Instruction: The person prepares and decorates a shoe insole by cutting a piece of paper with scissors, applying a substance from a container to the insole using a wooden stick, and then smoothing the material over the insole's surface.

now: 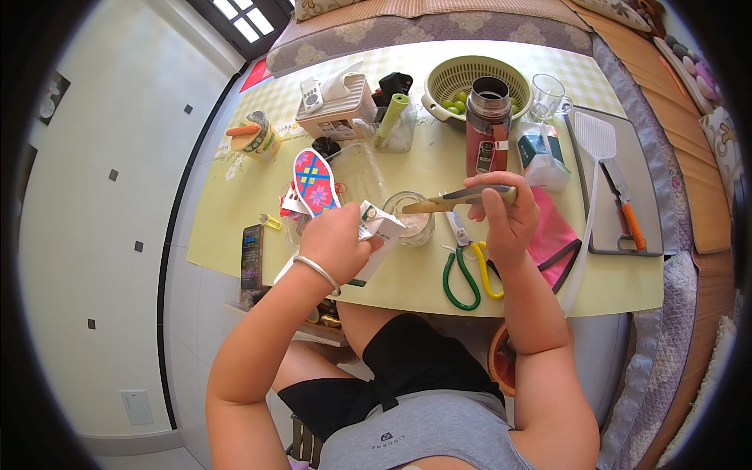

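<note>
The right hand [507,215] grips a knife [436,204] lengthwise across, tip leftward; the left hand [333,241] clasps a carton [382,227]. Yellow counter [615,286] beneath both hands, tiled floor [200,329] leftward.

The left hand [333,239] hides part of the white printed packet [384,225]. Toward the desk's [615,290] far right corner, the vacuum flask [487,129] blocks part of the colander [440,72]. Near the left edge, the smartphone's [251,257] screen is too small to read.

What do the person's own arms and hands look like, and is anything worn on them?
Both are bare, with no sleeves or gloves in view. A slim, smooth, silver-coloured bangle circles the wrist of the left hand. The right hand shows no bracelet or band.
</note>
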The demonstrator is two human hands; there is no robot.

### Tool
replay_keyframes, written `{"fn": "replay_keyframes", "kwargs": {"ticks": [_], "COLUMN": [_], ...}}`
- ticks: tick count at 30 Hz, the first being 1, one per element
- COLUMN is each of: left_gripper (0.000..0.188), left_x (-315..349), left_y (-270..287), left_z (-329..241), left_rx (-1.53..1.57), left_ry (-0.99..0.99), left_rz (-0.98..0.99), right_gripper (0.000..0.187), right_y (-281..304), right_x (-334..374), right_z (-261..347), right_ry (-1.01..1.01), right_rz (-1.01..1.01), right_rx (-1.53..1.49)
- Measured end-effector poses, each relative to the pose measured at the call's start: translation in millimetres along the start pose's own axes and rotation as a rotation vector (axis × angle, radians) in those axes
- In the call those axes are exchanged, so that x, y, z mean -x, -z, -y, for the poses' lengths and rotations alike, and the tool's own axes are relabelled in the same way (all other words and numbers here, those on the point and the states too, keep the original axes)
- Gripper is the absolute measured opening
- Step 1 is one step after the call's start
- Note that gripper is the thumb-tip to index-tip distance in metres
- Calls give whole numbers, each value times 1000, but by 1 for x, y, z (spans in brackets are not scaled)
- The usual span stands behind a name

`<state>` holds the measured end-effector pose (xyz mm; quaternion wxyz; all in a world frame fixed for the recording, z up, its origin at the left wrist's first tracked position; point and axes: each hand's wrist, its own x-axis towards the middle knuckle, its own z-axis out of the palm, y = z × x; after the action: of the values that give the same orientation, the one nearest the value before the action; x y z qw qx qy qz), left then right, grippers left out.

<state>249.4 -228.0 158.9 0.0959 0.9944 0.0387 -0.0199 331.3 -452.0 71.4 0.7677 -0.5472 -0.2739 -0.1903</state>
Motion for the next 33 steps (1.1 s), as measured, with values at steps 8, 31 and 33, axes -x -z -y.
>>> {"fn": "replay_keyframes", "kwargs": {"ticks": [8, 31, 33], "left_gripper": [39, 33, 34], "left_x": [4, -3, -4], "left_y": [4, 11, 12], "left_z": [5, -9, -9], "left_rx": [54, -15, -9], "left_ry": [-1, -5, 3], "left_rz": [110, 156, 177], "right_gripper": [14, 16, 14], "right_y": [-1, -1, -2], "right_x": [1, 5, 4], "right_z": [0, 0, -2], "right_ry": [-17, -92, -65], "right_rz": [10, -24, -13], "right_rx": [-4, -15, -3]}}
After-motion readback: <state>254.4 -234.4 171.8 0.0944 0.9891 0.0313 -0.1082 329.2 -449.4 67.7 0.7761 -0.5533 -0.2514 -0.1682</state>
